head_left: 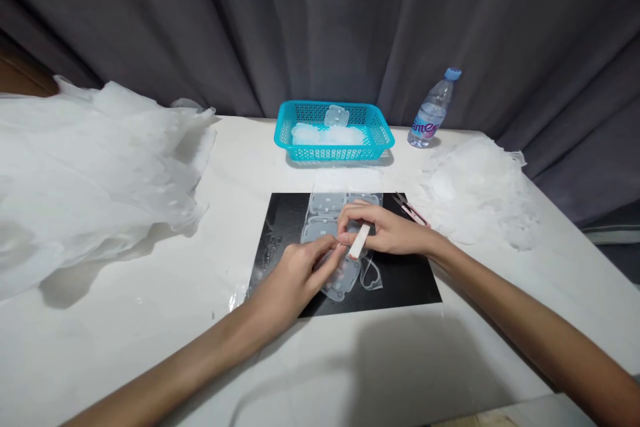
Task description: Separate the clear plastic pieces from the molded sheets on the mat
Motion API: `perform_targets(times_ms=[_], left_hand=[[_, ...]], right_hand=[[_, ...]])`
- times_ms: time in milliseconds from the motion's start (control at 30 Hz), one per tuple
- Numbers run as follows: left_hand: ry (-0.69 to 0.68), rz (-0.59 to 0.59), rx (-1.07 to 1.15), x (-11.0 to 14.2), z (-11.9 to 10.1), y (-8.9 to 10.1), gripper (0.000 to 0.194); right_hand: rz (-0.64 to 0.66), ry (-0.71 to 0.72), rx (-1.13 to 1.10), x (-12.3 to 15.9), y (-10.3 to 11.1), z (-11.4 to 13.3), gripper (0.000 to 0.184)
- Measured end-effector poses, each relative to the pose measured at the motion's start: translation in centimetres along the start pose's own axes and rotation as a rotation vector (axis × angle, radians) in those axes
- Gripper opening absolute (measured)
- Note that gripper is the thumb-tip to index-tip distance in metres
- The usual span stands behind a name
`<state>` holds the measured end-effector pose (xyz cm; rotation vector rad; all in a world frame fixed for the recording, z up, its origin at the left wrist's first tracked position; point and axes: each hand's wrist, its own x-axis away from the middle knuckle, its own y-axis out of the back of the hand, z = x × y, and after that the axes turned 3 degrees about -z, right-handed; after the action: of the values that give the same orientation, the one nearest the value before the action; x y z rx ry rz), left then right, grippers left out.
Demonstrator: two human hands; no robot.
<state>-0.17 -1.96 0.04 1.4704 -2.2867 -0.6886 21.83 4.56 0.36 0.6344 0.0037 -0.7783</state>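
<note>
My left hand point(300, 270) is closed in a pinch at a sheet of clear, rounded plastic pieces point(324, 228). Its fingertips meet those of my right hand point(385, 228) over the lower part of the sheet. A flat white stick point(360, 241) with an orange-red end is held in my right hand, its fingers curled. The sheet lies on a black mat point(405, 287), and its far end reaches past the mat's back edge. Beside the sheet lies a clear loop-shaped offcut point(371, 276). My hands hide part of the sheet and what exactly the fingertips grip.
A blue basket point(340, 155) with translucent pieces stands at the back, near a water bottle point(429, 117). Small scissors point(413, 211) lie right of the mat. A large heap of translucent sheets point(100, 173) is on the left, a smaller white pile point(480, 190) on the right.
</note>
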Motion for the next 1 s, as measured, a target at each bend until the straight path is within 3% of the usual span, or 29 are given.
perform_targets(times_ms=[267,333,400,500,600,800,1000], left_hand=[[-0.474,0.05,-0.221,4.1,0.6,-2.5,0.03],[-0.42,-0.002,-0.19,3.8,0.9,-1.9,0.024],[-0.26,-0.104,-0.105,2.6,1.0,-0.8,0.023],[-0.075,-0.147,0.11,0.6,0.9,0.3,0.025],[-0.062,-0.161,0.317,-0.4,1.1,0.5,0.024],[-0.054,-0.189,0.51,-0.4,0.8,0.2,0.021],[-0.02,-0.219,0.601,-0.5,0.2,0.5,0.025]], right_hand=[[-0.187,0.048,0.527,-0.8,-1.2,-3.1,0.012],[-0.19,0.062,0.509,-0.6,-0.4,-3.1,0.013],[-0.227,0.055,0.396,-0.3,0.7,-2.8,0.012],[-0.328,0.011,0.239,0.1,2.0,-1.6,0.01],[-0.324,-0.027,0.083,0.4,2.6,-0.1,0.019],[-0.03,-0.071,-0.092,1.1,3.5,2.1,0.015],[-0.07,-0.088,-0.086,1.2,3.9,2.4,0.01]])
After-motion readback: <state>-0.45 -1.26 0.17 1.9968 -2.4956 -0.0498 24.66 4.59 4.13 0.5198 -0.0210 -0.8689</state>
